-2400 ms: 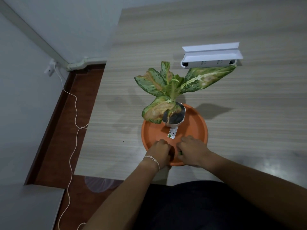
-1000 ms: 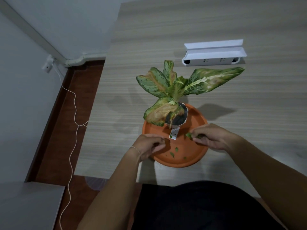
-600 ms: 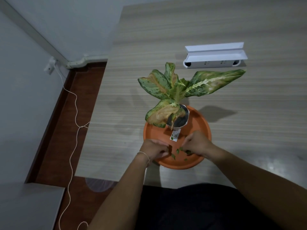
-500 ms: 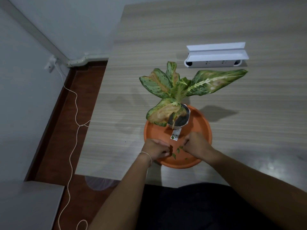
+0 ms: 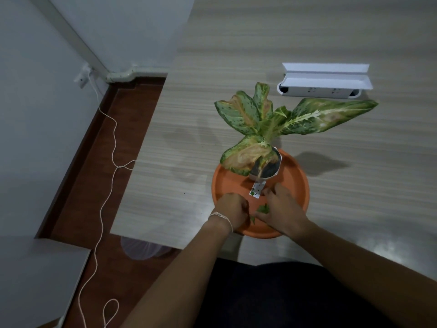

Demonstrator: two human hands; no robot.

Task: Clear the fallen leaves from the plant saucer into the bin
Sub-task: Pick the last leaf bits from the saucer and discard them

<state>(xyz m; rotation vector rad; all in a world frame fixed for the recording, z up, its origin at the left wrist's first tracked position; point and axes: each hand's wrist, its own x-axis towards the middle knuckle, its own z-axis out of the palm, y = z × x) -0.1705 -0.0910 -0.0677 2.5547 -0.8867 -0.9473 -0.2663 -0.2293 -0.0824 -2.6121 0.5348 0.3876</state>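
An orange plant saucer point(image 5: 296, 185) sits near the table's front edge, with a small white pot point(image 5: 268, 170) and a variegated plant point(image 5: 267, 121) in it. Small green leaf bits point(image 5: 263, 208) lie on the saucer's near side. My left hand point(image 5: 233, 209) is curled shut over the saucer's near left rim; whether it holds leaf bits is hidden. My right hand point(image 5: 282, 209) rests on the saucer with its fingers pinching the leaf bits. A bin point(image 5: 142, 250) with a translucent liner shows on the floor under the table's front left corner.
A white power strip box point(image 5: 324, 82) lies on the wooden table point(image 5: 189, 129) behind the plant. A white cord point(image 5: 111, 166) trails over the brown floor at the left. A grey surface point(image 5: 35, 280) fills the lower left corner.
Both hands came together over the near part of the saucer. My right hand, which was lifted at the saucer's right with a leaf, now presses down on the green bits.
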